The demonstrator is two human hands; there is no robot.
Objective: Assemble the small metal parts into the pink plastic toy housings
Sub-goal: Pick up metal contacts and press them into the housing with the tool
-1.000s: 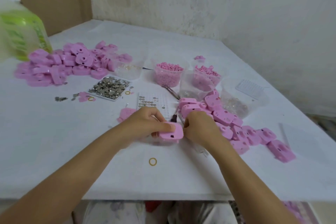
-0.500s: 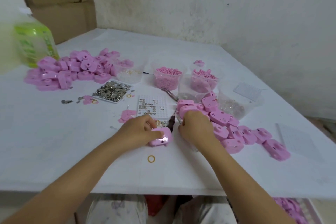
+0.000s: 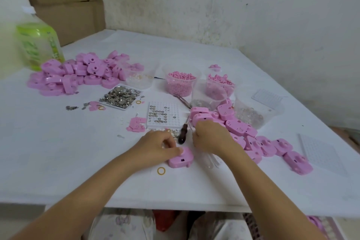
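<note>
Right now the housing (image 3: 182, 160) lies crosswise just near-right of my left hand (image 3: 159, 146), which pinches its far edge; my right hand (image 3: 212, 140) curls beside it, and I cannot tell whether it holds anything.

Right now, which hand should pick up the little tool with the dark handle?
Right, probably. The right hand sits beside the tool; the left hand holds the pink housing.
</note>
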